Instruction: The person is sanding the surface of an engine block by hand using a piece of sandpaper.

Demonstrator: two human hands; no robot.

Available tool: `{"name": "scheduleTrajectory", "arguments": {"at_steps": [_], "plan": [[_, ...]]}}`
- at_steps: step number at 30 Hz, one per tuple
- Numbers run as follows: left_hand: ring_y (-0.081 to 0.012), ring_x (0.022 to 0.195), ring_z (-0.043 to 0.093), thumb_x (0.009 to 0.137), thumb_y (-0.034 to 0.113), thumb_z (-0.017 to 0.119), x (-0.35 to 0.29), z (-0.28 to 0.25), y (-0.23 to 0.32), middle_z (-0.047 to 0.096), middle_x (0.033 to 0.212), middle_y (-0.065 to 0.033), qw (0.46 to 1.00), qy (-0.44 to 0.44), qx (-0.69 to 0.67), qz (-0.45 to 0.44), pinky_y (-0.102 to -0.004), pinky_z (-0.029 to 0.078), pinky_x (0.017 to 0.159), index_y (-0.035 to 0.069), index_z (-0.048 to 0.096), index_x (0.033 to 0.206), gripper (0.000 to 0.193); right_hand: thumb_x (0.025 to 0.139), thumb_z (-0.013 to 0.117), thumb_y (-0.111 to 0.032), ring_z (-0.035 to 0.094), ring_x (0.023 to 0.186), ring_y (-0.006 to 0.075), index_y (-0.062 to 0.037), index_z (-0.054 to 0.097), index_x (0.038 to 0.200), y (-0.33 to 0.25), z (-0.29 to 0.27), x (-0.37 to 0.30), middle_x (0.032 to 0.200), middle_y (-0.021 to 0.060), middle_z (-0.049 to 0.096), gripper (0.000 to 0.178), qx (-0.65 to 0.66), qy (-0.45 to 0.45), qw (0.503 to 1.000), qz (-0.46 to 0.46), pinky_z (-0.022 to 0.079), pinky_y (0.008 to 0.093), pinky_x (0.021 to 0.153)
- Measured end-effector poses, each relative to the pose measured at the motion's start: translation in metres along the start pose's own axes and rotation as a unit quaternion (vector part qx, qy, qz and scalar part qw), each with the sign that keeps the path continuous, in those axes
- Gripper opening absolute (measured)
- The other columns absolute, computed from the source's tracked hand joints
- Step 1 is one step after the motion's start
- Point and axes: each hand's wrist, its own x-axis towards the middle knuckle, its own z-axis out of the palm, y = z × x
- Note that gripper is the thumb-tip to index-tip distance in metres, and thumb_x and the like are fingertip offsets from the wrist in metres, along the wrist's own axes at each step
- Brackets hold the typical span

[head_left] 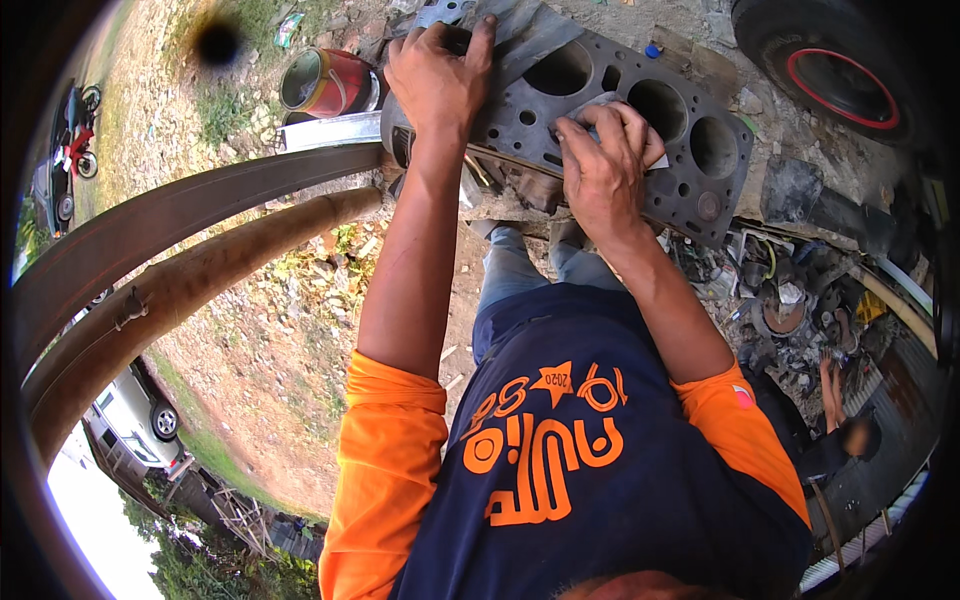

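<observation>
A grey metal engine block [640,75] lies with its flat, holed face up, showing several large round bores. My left hand [440,80] rests at its far left end, thumb and fingers spread beside a dark, thin sheet [535,35] that covers part of the face. Whether the fingertips grip anything there is hidden. My right hand [605,165] is bent over the middle of the block, its fingers closed on a folded pale sheet [657,160] pressed to the metal. Sandpaper is possible, but its surface is mostly under my fingers.
A red bucket [330,82] stands left of the block. A wheel with a red ring [845,88] is at the far right. A curved metal beam [200,195] and a rusty pipe [210,270] run at left. Scrap parts [790,290] and another person [845,440] are at right.
</observation>
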Motion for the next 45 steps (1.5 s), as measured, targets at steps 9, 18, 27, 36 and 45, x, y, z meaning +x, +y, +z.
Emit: {"name": "scheduleTrajectory", "arguments": {"at_steps": [9, 18, 27, 36, 45], "plan": [[-0.0408, 0.102, 0.067, 0.085, 0.062, 0.076, 0.0, -0.003, 0.0, 0.076, 0.095, -0.023, 0.999, -0.028, 0.001, -0.019, -0.0491, 0.053, 0.093, 0.001, 0.081, 0.093, 0.061, 0.083, 0.078, -0.008, 0.056, 0.119, 0.0281, -0.0089, 0.079, 0.105, 0.003, -0.004, 0.005, 0.11, 0.0038, 0.066, 0.022, 0.004, -0.022, 1.0, -0.014, 0.032, 0.05, 0.103], [-0.0407, 0.1, 0.069, 0.085, 0.063, 0.075, 0.002, 0.0, -0.005, 0.076, 0.093, -0.0228, 0.999, -0.014, 0.027, -0.026, -0.0485, 0.054, 0.092, 0.003, 0.082, 0.091, 0.061, 0.08, 0.08, -0.007, 0.059, 0.11, 0.0286, -0.0078, 0.077, 0.108, 0.027, -0.014, 0.021, 0.106, 0.0063, 0.065, 0.028, 0.083, -0.044, 0.993, -0.069, 0.042, 0.0457, 0.095], [-0.0429, 0.084, 0.073, 0.088, 0.043, 0.076, 0.005, -0.014, 0.017, 0.074, 0.086, -0.0266, 0.999, -0.021, -0.003, -0.046, -0.048, 0.057, 0.079, -0.004, 0.077, 0.086, 0.048, 0.077, 0.084, -0.007, 0.062, 0.103, 0.0261, -0.0076, 0.077, 0.105, 0.044, -0.009, 0.029, 0.1, 0.0061, 0.064, 0.029, 0.07, -0.074, 0.981, -0.163, 0.043, 0.0443, 0.093], [-0.0409, 0.08, 0.074, 0.089, 0.049, 0.077, 0.003, -0.012, 0.017, 0.074, 0.082, -0.0246, 0.996, -0.021, -0.03, -0.082, -0.0474, 0.057, 0.077, -0.003, 0.077, 0.084, 0.053, 0.081, 0.082, -0.008, 0.063, 0.107, 0.0252, -0.006, 0.078, 0.107, 0.044, -0.005, 0.027, 0.103, 0.0053, 0.067, 0.027, 0.073, -0.083, 0.979, -0.171, 0.043, 0.0439, 0.091], [-0.0401, 0.081, 0.074, 0.089, 0.052, 0.076, 0.003, -0.012, 0.018, 0.075, 0.082, -0.024, 0.997, -0.021, -0.023, -0.076, -0.0463, 0.057, 0.077, -0.002, 0.078, 0.083, 0.055, 0.081, 0.082, -0.009, 0.062, 0.11, 0.0234, -0.0091, 0.08, 0.105, 0.046, -0.003, 0.028, 0.103, 0.0026, 0.068, 0.025, 0.073, -0.062, 0.979, -0.177, 0.04, 0.0441, 0.095]]}}
